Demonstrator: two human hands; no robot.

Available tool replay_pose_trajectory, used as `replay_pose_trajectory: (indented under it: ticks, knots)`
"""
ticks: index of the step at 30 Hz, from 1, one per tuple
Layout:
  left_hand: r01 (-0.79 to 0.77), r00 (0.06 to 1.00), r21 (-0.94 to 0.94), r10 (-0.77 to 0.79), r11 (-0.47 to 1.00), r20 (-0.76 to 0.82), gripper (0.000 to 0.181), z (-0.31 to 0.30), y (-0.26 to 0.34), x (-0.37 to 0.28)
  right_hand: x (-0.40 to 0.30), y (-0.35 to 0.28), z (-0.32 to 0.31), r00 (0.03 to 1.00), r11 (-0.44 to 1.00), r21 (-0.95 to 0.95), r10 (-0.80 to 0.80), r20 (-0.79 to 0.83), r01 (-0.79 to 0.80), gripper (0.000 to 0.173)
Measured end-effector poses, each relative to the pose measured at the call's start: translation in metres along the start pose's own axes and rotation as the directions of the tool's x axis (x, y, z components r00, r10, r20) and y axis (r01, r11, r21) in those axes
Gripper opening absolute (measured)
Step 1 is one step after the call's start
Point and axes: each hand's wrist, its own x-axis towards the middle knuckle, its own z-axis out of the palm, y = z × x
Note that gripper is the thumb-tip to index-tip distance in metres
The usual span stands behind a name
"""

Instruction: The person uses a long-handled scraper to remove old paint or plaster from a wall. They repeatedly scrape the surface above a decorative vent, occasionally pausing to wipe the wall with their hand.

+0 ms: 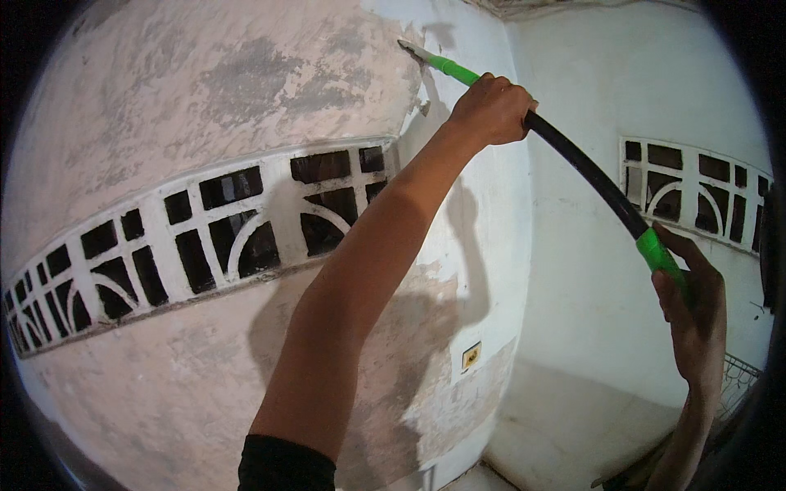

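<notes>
A long-handled scraper [454,69] with a black shaft and green grip sections reaches up to the wall. Its metal blade rests at the ragged edge where white paint [439,37] meets bare, patchy plaster [245,80]. My left hand [496,109] is closed around the upper part of the handle, near where green turns to black. Lower down at the right, my right hand [694,294] holds the green end of the handle between thumb and fingers. Whether the blade presses on the wall cannot be told.
White ventilation blocks [276,208] with dark openings cross the left wall below the blade. A similar vent [694,190] is in the right wall. A wall socket or switch plate [471,356] sits low near the corner. A wire rack [740,374] stands at the lower right.
</notes>
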Motion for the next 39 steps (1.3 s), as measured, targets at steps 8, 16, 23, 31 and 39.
replay_pose_trajectory:
  ticks: [8, 16, 23, 31, 39]
  knots:
    - [-0.058, 0.998, 0.11, 0.062, 0.992, -0.027, 0.011, 0.013, -0.012, 0.01, 0.003, 0.022, 0.021, 0.958, 0.953, 0.145, -0.243, -0.15, 0.265, 0.037]
    - [-0.044, 0.999, 0.133, 0.042, 0.99, 0.016, 0.012, 0.013, -0.018, 0.012, 0.008, 0.012, 0.018, 0.976, 0.958, 0.196, -0.193, -0.1, 0.209, 0.038]
    - [-0.022, 0.999, 0.066, 0.019, 0.998, 0.043, 0.013, -0.005, -0.018, 0.003, 0.001, -0.006, 0.012, 0.979, 0.966, 0.159, -0.205, -0.012, 0.205, 0.036]
    - [-0.042, 0.997, 0.131, 0.033, 0.99, 0.066, 0.019, 0.012, 0.008, -0.032, -0.03, 0.009, 0.029, 0.989, 0.963, 0.247, -0.131, 0.069, 0.11, 0.038]
    - [-0.047, 0.999, 0.097, 0.046, 0.994, 0.016, 0.015, 0.011, 0.041, -0.052, -0.051, 0.013, -0.006, 0.988, 0.989, 0.138, -0.077, 0.136, 0.058, 0.042]
